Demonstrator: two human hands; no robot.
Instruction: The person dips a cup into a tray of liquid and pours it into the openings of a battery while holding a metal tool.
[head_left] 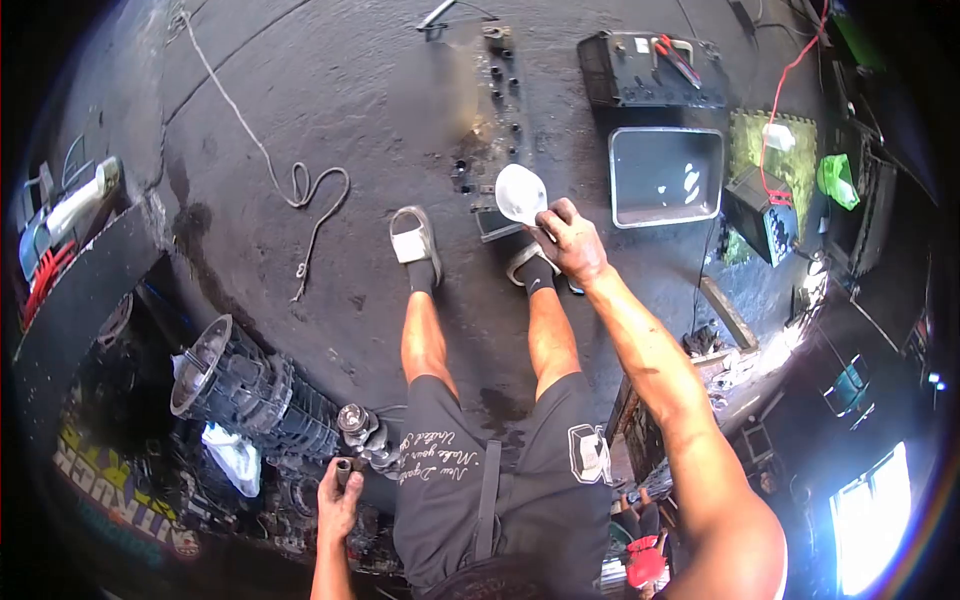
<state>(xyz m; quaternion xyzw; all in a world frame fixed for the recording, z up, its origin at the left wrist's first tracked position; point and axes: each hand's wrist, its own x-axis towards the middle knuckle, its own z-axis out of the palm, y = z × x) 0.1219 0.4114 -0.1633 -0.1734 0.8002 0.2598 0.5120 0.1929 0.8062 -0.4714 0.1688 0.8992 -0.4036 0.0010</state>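
Observation:
My right hand [572, 242] is closed on a white, translucent plastic funnel-like cup [521, 193], held out above the floor near my foot. Just beyond it lies a long, dark engine part with round holes [507, 90], partly blurred. Low on the left, the fingers of my left hand [338, 508] are wrapped round a small dark metal cylinder with a hollow end [343, 468]. Right beside that hand is a shiny metal part with rounded lobes [358, 425]. A large ribbed gearbox housing [245, 385] lies to its left, with a white plastic bag [232, 458] against it.
A shallow metal-rimmed tray [665, 222] holding dark liquid sits ahead right. Behind it, red-handled pliers [678, 62] rest on a black battery [640, 85]. Another battery [765, 220] has a red cable on it. A rope [250, 125] trails across the floor.

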